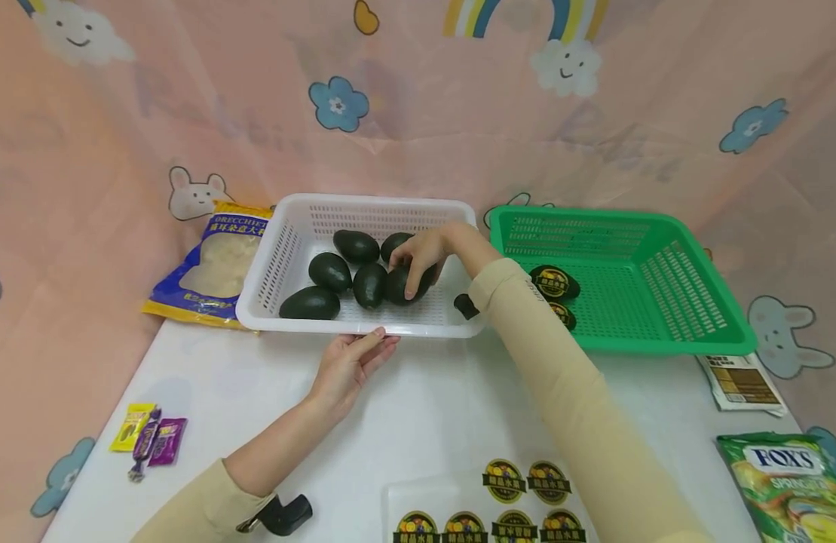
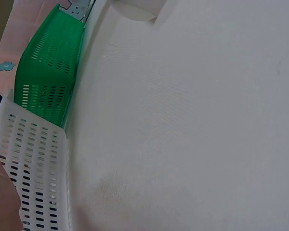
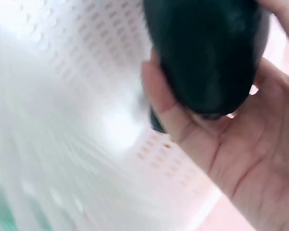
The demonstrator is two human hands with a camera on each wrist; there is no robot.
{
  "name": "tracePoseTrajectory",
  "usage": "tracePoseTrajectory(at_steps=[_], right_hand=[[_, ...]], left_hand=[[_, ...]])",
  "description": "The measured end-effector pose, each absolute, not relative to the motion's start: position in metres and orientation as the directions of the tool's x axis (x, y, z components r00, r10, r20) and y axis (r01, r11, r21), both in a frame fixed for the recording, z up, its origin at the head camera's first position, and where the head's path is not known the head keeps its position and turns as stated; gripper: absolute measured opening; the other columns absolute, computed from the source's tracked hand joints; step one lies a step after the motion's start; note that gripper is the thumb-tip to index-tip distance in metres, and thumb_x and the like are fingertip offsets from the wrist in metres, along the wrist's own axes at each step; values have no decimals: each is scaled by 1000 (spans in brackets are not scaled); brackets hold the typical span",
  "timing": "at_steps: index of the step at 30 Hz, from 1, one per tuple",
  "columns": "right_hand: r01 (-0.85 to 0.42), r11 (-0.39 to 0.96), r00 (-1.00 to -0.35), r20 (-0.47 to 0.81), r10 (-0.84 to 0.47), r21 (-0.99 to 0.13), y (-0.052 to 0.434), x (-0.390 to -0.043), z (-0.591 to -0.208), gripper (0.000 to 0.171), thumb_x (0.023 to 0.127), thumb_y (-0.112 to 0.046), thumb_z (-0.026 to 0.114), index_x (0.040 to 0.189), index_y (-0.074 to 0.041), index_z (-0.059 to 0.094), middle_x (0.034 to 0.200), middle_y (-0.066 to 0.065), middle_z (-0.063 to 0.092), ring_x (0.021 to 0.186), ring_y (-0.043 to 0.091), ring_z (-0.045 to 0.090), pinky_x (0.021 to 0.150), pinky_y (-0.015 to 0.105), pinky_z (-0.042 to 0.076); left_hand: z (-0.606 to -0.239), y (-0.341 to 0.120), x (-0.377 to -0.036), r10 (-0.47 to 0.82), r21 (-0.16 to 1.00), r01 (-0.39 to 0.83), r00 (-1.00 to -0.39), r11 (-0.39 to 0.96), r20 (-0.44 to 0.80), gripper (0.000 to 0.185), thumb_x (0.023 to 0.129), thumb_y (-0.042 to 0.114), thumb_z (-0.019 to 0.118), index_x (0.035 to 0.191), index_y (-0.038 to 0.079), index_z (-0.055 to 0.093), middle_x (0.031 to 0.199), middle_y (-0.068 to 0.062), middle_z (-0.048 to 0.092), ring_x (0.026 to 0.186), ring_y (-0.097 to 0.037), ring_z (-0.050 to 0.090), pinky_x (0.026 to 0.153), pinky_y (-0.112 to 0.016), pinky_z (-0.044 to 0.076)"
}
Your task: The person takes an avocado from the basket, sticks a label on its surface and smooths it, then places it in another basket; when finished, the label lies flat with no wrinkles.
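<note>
A white slotted basket [image 1: 271, 264] holds several dark green avocados [image 1: 330, 271]. My right hand [image 1: 418, 260] reaches into it and grips one avocado [image 1: 399, 285] near the basket's right side; the right wrist view shows that dark avocado [image 3: 207, 53] wrapped by thumb and fingers. With straight fingers, my left hand [image 1: 350, 362] rests against the basket's front rim; the left wrist view shows the basket's outer wall [image 2: 33, 168]. To the right stands a green basket [image 1: 662, 286] with two sticker-labelled avocados [image 1: 555, 283] inside.
A sheet of round yellow-and-black stickers [image 1: 499, 505] lies at the front of the white table. A blue-and-yellow food bag [image 1: 217, 264] lies left of the white basket, small candies [image 1: 146, 437] front left, a green Fox's bag [image 1: 791, 483] and a brown packet [image 1: 743, 381] right.
</note>
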State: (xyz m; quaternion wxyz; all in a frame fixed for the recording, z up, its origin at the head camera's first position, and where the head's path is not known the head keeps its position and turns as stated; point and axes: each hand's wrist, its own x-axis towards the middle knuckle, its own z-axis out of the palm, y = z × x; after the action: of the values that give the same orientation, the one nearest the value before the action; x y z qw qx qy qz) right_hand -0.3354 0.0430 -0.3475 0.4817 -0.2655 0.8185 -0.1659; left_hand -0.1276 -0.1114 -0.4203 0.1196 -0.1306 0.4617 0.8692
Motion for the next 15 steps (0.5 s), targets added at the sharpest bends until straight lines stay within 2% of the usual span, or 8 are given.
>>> tracePoseTrajectory(at_steps=[5,10,15], right_hand=[[-368,730,-416,-600,-683,-576,49,-321,-320,63,79,-38,79,130,-17,49,122,8,52,110,21,52,84,38,55],[-527,621,-422,-455,-784,-580,69,-295,-303,62,78,-52,75,129,-22,55,115,-1,60,105,15,55,88,34,49],[-553,526,-406,-342,-847,-646,98,-257,-301,54,81,-48,75,125,-20,60,113,-6,63,104,14,58,87,33,50]], left_hand=[[-420,-111,-128,87,775,-321,-941,-544,-328,14,99,-1,52,112,-4,50,96,-9,67,90,-16,70,92,-32,51],[-422,-112,-129,96,783,-315,-944,-536,-314,20,98,-1,52,117,-7,48,97,-8,67,91,-16,70,92,-33,51],[-421,-112,-129,100,791,-316,-945,-523,-311,32,99,-1,51,127,-13,41,99,-9,67,91,-16,70,92,-33,51]])
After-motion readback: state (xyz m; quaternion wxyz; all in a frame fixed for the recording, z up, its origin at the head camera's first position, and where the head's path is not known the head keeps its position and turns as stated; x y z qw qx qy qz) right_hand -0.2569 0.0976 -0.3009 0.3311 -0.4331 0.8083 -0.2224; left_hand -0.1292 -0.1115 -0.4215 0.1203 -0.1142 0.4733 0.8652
